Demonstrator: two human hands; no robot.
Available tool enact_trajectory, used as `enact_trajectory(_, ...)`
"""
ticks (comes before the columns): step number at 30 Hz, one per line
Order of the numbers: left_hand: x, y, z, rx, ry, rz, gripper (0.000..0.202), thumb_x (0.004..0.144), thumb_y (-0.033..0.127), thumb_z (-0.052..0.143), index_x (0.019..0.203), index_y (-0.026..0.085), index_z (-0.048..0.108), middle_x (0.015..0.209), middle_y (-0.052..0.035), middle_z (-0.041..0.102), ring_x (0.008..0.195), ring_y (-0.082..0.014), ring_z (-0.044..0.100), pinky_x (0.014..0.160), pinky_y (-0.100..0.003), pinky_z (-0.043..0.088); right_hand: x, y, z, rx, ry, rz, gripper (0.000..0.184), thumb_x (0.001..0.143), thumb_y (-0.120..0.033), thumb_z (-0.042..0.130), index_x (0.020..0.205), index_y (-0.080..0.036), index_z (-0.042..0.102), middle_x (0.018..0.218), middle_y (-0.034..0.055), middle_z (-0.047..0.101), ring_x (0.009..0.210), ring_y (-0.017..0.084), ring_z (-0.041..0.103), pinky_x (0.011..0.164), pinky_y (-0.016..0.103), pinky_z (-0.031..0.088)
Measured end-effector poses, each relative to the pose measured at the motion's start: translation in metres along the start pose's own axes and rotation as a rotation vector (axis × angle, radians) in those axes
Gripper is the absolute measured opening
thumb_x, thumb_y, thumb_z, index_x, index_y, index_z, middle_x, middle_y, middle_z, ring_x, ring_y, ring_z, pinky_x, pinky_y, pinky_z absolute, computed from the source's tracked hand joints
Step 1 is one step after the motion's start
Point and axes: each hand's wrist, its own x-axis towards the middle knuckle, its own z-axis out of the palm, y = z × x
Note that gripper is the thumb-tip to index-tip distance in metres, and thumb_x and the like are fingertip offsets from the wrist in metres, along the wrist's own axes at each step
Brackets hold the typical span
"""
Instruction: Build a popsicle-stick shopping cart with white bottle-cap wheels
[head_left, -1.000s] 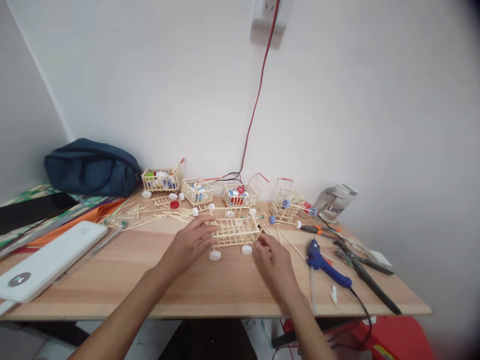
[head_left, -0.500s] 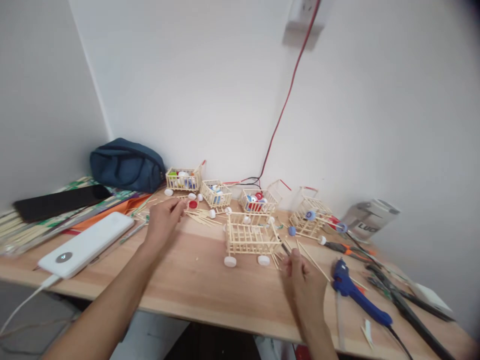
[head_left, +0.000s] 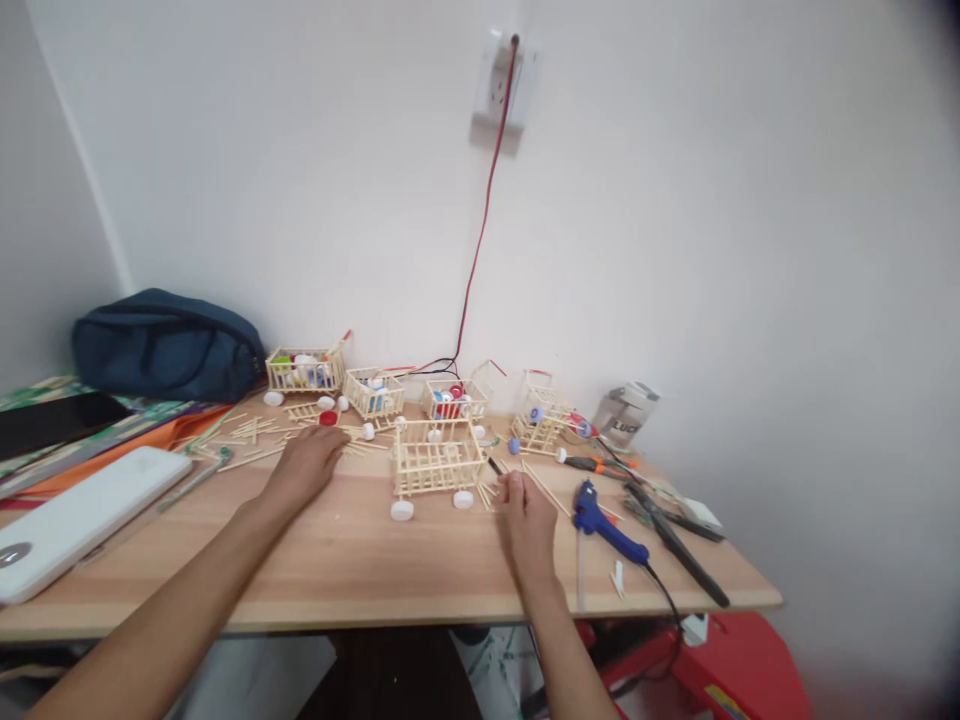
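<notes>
A small cart built of wooden sticks (head_left: 439, 457) stands mid-table on white bottle-cap wheels (head_left: 402, 510). My left hand (head_left: 304, 466) lies palm down to the cart's left, fingers stretched flat over loose wooden sticks (head_left: 255, 432), near a red cap (head_left: 328, 418). My right hand (head_left: 525, 515) rests on the table just right of the cart, its fingers curled together beside several loose sticks (head_left: 544, 485); whether it holds one is hidden. Neither hand touches the cart.
Several more stick carts (head_left: 304, 370) filled with coloured caps line the wall. A blue glue gun (head_left: 604, 525) and dark hand tools (head_left: 671, 525) lie at right. A blue bag (head_left: 165, 345), a black phone (head_left: 52, 420) and a white power bank (head_left: 75, 520) are at left.
Both hands have let go of the middle cart. My left hand moved left to the loose sticks, and my right hand drew back to the cart's right. The view also swung.
</notes>
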Motion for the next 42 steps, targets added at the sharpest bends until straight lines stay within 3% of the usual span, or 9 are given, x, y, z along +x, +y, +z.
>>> enact_trajectory(14,-0.001,0.001,-0.010,0.105,-0.038,-0.087,0.023,0.085,0.023,0.048,0.088,0.018,0.070,0.101,-0.0129,0.073,0.098,-0.0317,0.062,0.087,-0.041,0.045,0.000,0.006,0.000,0.011,-0.004,0.009,0.049,0.099,-0.053,0.034,0.082,-0.019,0.065,0.068,0.0015,0.064,0.068,0.019,0.058,0.068,0.028,0.039)
enact_trajectory(24,-0.002,0.007,-0.018,0.090,-0.038,-0.107,0.025,0.086,0.022,0.050,0.087,0.018,0.075,0.098,-0.0136,0.073,0.099,-0.0321,0.061,0.091,-0.043,0.044,0.000,0.004,-0.002,0.048,0.003,0.003,0.048,0.098,-0.054,0.036,0.081,-0.019,0.065,0.067,0.0011,0.062,0.069,0.018,0.058,0.069,0.028,0.039)
enact_trajectory(36,-0.003,0.005,-0.014,0.149,-0.054,-0.114,0.030,0.089,0.026,0.047,0.092,0.019,0.077,0.103,-0.0132,0.073,0.101,-0.0330,0.060,0.091,-0.043,0.046,-0.001,-0.005,-0.001,0.031,0.009,0.031,0.049,0.097,-0.055,0.035,0.079,-0.020,0.064,0.068,0.0017,0.064,0.068,0.019,0.058,0.068,0.028,0.041)
enact_trajectory(39,-0.004,0.009,-0.016,0.139,-0.072,-0.116,0.030,0.089,0.025,0.047,0.094,0.018,0.076,0.105,-0.0141,0.073,0.102,-0.0325,0.061,0.091,-0.043,0.046,0.008,-0.012,-0.012,0.020,0.018,0.013,0.052,0.096,-0.057,0.035,0.083,-0.019,0.067,0.075,0.0048,0.068,0.073,0.021,0.061,0.070,0.029,0.042)
enact_trajectory(42,-0.005,0.016,-0.021,0.131,-0.080,-0.147,0.029,0.089,0.024,0.048,0.098,0.017,0.076,0.107,-0.0143,0.072,0.102,-0.0326,0.062,0.089,-0.042,0.047,0.041,-0.021,-0.030,-0.089,0.067,-0.065,0.054,0.096,-0.058,0.033,0.096,-0.018,0.070,0.079,0.0062,0.071,0.075,0.021,0.063,0.073,0.031,0.043)
